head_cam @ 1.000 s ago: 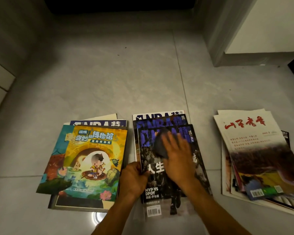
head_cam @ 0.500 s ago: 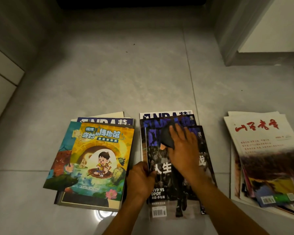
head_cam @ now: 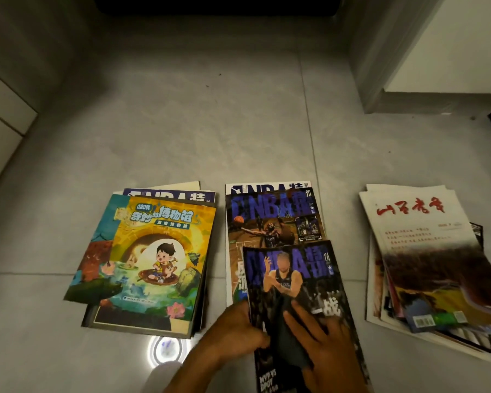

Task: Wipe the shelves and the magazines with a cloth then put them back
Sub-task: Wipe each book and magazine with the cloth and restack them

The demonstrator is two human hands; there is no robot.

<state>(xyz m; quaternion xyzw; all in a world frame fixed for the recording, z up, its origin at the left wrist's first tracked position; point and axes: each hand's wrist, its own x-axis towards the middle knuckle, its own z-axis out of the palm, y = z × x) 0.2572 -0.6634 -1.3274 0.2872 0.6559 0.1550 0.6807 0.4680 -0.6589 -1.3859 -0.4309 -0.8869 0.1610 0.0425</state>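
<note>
Left hand (head_cam: 233, 330) pinches the left edge of the top NBA magazine (head_cam: 298, 282) on the middle of 3 floor stacks, right hand (head_cam: 326, 344) flat, fingers spread, pressing the dark cloth (head_cam: 287, 344) onto its lower cover, children's book (head_cam: 159, 262) stack left, white-cover stack (head_cam: 425, 251) right.

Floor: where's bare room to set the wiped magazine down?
Bare floor beyond all three stacks. Narrower strip between the NBA stack and the right stack. Crowded: thin gap beside the cartoon stack; both hands at the near edge.
</note>
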